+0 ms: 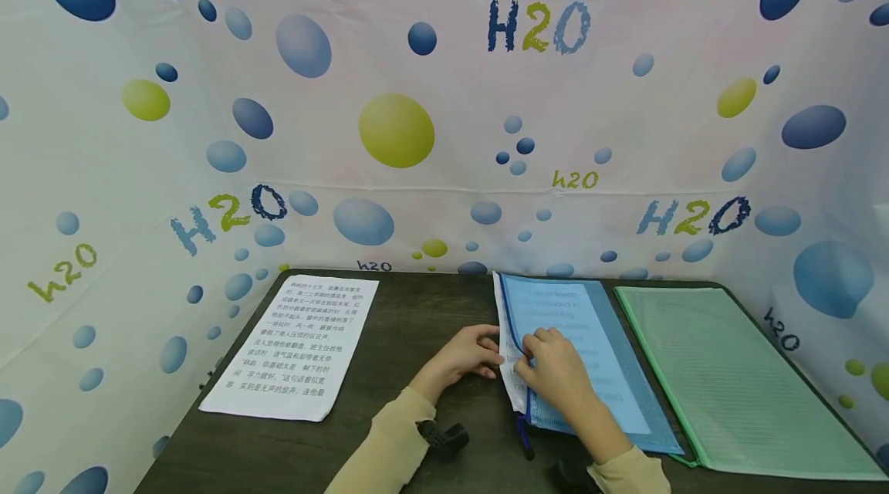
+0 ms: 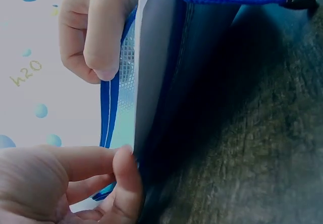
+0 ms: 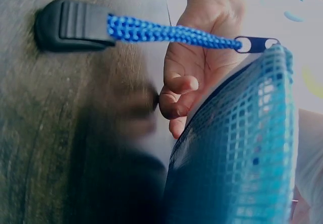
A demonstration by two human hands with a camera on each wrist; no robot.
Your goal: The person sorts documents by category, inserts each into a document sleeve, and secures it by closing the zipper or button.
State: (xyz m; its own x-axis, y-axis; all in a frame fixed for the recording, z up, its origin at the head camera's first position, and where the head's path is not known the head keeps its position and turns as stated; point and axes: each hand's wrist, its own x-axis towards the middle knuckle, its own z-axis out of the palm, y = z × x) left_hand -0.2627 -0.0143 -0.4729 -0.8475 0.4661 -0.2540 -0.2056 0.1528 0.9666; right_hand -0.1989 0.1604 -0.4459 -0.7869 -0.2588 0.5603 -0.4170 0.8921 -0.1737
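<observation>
A blue mesh zipper pouch (image 1: 646,394) lies in front of me with its zipper side facing left, and printed sheets show through it. White papers (image 1: 512,374) stick out along that opening. My left hand (image 1: 464,355) pinches the edge of these papers between thumb and finger, as the left wrist view shows close up. With curled fingers, my right hand (image 1: 556,370) grips the pouch's upper blue zipper edge (image 2: 109,103), holding it up and away from the papers. A blue cord pull (image 3: 171,34) with a black end hangs from the near corner.
On the left of the dark table (image 1: 417,301) lies a stack of printed sheets (image 1: 292,347). A green mesh zipper pouch (image 1: 757,378) lies flat at the right, close beside the blue one. Behind the table hangs a white backdrop (image 1: 458,85) with coloured dots.
</observation>
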